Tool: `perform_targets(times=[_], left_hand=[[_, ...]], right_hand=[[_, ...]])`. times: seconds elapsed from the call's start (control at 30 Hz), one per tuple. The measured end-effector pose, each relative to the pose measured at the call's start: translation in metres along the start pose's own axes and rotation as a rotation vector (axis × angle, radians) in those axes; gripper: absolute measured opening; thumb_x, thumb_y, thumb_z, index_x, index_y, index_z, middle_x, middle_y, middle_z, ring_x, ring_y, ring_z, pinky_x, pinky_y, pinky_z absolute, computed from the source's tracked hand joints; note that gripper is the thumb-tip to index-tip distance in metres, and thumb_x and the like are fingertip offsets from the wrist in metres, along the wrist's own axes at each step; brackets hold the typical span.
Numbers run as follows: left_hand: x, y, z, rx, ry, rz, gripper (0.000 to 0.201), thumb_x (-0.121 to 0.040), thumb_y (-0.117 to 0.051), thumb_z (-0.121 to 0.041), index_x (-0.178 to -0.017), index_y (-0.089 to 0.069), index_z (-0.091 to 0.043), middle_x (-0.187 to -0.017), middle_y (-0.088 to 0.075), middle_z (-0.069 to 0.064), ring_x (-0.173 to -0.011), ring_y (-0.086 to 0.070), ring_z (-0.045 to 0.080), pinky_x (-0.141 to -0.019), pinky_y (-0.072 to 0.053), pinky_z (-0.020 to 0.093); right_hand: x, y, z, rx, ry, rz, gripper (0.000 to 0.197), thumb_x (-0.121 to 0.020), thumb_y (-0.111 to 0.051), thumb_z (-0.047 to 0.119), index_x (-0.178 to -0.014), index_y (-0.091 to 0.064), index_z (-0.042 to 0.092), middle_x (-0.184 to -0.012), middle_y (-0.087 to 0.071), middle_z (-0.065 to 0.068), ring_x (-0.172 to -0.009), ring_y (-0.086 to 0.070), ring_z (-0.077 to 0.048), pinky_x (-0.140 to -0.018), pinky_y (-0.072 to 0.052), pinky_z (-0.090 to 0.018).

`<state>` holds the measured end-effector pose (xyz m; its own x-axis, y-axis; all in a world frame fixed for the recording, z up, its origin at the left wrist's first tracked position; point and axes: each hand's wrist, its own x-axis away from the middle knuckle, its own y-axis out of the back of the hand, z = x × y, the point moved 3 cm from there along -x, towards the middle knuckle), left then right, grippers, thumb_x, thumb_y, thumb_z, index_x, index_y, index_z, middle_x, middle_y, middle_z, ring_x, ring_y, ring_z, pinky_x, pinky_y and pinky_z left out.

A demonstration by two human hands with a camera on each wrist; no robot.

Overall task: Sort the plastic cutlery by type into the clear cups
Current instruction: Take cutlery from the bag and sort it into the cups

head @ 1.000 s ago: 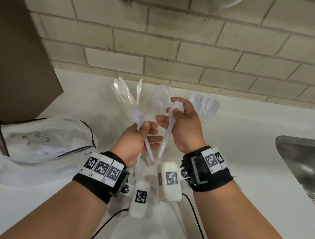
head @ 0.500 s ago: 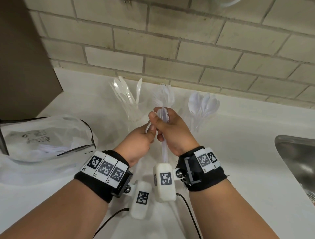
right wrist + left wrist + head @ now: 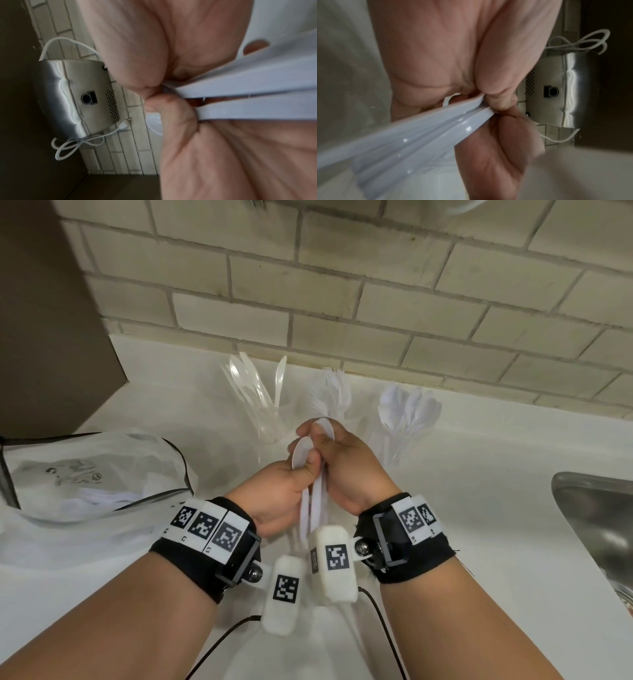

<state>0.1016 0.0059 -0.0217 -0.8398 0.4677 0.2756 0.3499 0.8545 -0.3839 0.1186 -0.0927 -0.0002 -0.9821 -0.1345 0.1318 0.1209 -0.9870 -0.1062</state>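
Both hands meet in mid-air above the white counter (image 3: 479, 508), in front of the cups. My left hand (image 3: 308, 467) pinches a white plastic spoon (image 3: 301, 455) under its thumb. My right hand (image 3: 318, 436) grips another white spoon (image 3: 324, 426) just above it. Their handles (image 3: 313, 508) hang down together between the wrists. The left wrist view shows the handles (image 3: 419, 135) pinched in the left hand (image 3: 493, 108); the right wrist view shows them (image 3: 248, 94) held by the right hand (image 3: 154, 97). Behind stand three clear cups: knives (image 3: 270, 419), forks (image 3: 332, 402), spoons (image 3: 407, 419).
A clear plastic bag (image 3: 92, 474) with more white cutlery lies at the left on the counter. A steel sink (image 3: 599, 525) is at the right edge. A dark cabinet side (image 3: 44, 302) rises at the left, and a brick wall (image 3: 376, 302) stands behind the cups.
The hands, a little apart and each holding a spoon a second ago, have come together. The spoons now lie side by side between both hands.
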Motion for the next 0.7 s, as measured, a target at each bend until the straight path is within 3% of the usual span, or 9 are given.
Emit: perform_targets(times=[0.07,0.13,0.23,0.33,0.43,0.53,0.57,0.63,0.7], left_hand=[[0.001,-0.001,0.002,0.072,0.049,0.043,0.048,-0.085,-0.045,-0.040,-0.115,-0.056,-0.006,-0.100,-0.073,0.012,-0.093,-0.070,0.021,-0.087,-0.053,0.041],[0.002,-0.001,0.004,0.120,0.081,0.091,0.056,-0.082,-0.047,-0.043,-0.124,-0.052,-0.006,-0.116,-0.067,0.018,-0.107,-0.065,0.029,-0.094,-0.050,0.051],[0.001,0.002,0.009,0.115,0.092,0.064,0.063,-0.081,-0.051,-0.043,-0.123,-0.052,0.003,-0.123,-0.060,0.027,-0.115,-0.059,0.036,-0.103,-0.044,0.049],[-0.002,-0.001,0.011,0.090,0.041,-0.004,0.064,-0.075,-0.054,-0.045,-0.114,-0.057,0.006,-0.102,-0.068,0.021,-0.093,-0.068,0.027,-0.085,-0.057,0.035],[-0.004,-0.005,0.010,0.022,-0.004,-0.006,0.053,-0.070,-0.059,-0.040,-0.106,-0.057,-0.001,-0.077,-0.070,0.007,-0.069,-0.069,0.015,-0.065,-0.058,0.027],[-0.001,-0.006,0.010,-0.185,0.044,0.102,0.043,-0.075,-0.065,-0.030,-0.109,-0.056,-0.006,-0.082,-0.070,0.004,-0.075,-0.068,0.017,-0.072,-0.058,0.032],[0.001,-0.006,0.010,-0.244,0.049,0.123,0.034,-0.080,-0.063,-0.027,-0.107,-0.058,-0.008,-0.085,-0.069,0.006,-0.077,-0.066,0.018,-0.071,-0.057,0.032],[0.005,-0.005,0.009,-0.268,0.053,0.110,0.015,-0.091,-0.055,-0.023,-0.094,-0.060,-0.010,-0.076,-0.062,0.006,-0.062,-0.059,0.013,-0.052,-0.052,0.027],[0.006,-0.004,0.008,-0.262,0.072,0.102,0.022,-0.097,-0.048,-0.027,-0.089,-0.062,-0.011,-0.065,-0.048,0.001,-0.046,-0.044,0.008,-0.038,-0.040,0.020]], right_hand=[[0.004,-0.003,-0.001,-0.086,-0.058,0.087,0.024,-0.101,-0.041,0.028,-0.094,-0.061,0.016,-0.087,-0.062,-0.015,-0.081,-0.064,-0.024,-0.079,-0.055,-0.039],[0.010,-0.003,0.000,-0.201,-0.088,0.167,0.024,-0.096,-0.045,0.032,-0.099,-0.058,0.011,-0.085,-0.061,-0.015,-0.076,-0.065,-0.021,-0.073,-0.056,-0.033],[0.015,-0.003,0.000,-0.281,-0.086,0.218,0.029,-0.084,-0.052,0.035,-0.098,-0.057,0.010,-0.080,-0.055,-0.010,-0.068,-0.063,-0.017,-0.066,-0.056,-0.030],[0.014,-0.002,0.000,-0.322,-0.091,0.132,0.021,-0.092,-0.051,0.031,-0.097,-0.058,0.011,-0.073,-0.055,-0.009,-0.066,-0.059,-0.018,-0.067,-0.055,-0.032],[0.010,0.004,0.001,-0.303,-0.098,-0.048,0.020,-0.100,-0.044,0.030,-0.099,-0.057,0.015,-0.071,-0.057,-0.009,-0.060,-0.060,-0.021,-0.066,-0.055,-0.036],[0.006,0.013,0.003,-0.272,-0.028,-0.163,0.020,-0.100,-0.043,0.034,-0.099,-0.057,0.020,-0.075,-0.059,-0.009,-0.060,-0.062,-0.020,-0.060,-0.051,-0.035],[0.005,0.016,0.004,-0.299,-0.005,-0.171,0.019,-0.099,-0.044,0.033,-0.099,-0.057,0.020,-0.077,-0.060,-0.009,-0.062,-0.063,-0.020,-0.060,-0.051,-0.034],[0.005,0.020,0.008,-0.367,0.014,-0.119,0.011,-0.096,-0.051,0.026,-0.100,-0.056,0.018,-0.086,-0.062,-0.009,-0.069,-0.067,-0.022,-0.061,-0.054,-0.034],[0.006,0.023,0.012,-0.423,0.037,-0.040,0.019,-0.089,-0.059,0.014,-0.107,-0.054,0.018,-0.093,-0.064,-0.010,-0.079,-0.069,-0.028,-0.066,-0.058,-0.039]])
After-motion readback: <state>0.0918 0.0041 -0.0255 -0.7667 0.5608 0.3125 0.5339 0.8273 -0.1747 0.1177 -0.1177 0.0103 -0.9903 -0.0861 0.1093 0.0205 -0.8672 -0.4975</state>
